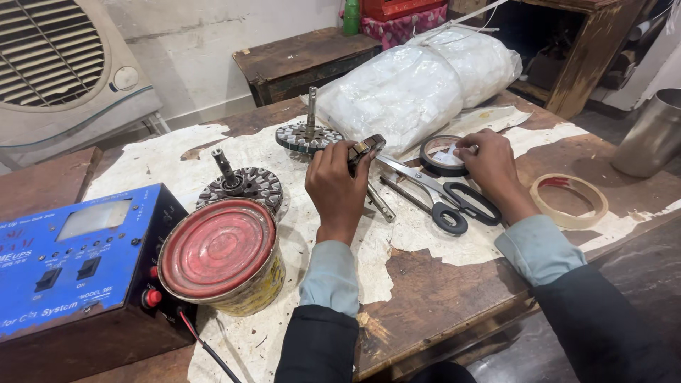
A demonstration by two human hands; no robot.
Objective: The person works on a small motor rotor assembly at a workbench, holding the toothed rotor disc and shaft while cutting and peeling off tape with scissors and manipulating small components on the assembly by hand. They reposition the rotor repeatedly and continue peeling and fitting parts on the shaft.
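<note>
- Left hand [339, 186]: fingers curled closed around a small dark wound part [364, 147], held just above the workbench [440, 298], near its middle.
- Right hand [491, 164]: fingertips pinched on a dark tape roll [441, 154] lying flat on the bench; a scrap of white material sits inside the ring.
- Between the hands: scissors [440, 193] with black handles, blades pointing toward the wound part; a metal shaft [380, 203] lies just beside the left hand.
- Beyond the left hand: two round laminated motor cores [245, 186] [306, 135], each with an upright shaft.
- Left of the forearm: a round tin [221, 257], lid shut, contents hidden; it touches a blue electrical box [74, 262].
- Far edge: a tied clear plastic bag [418, 81] filled with white material.
- Right side: a pale tape ring [569, 200], and a steel cup [654, 133] whose inside cannot be seen.
</note>
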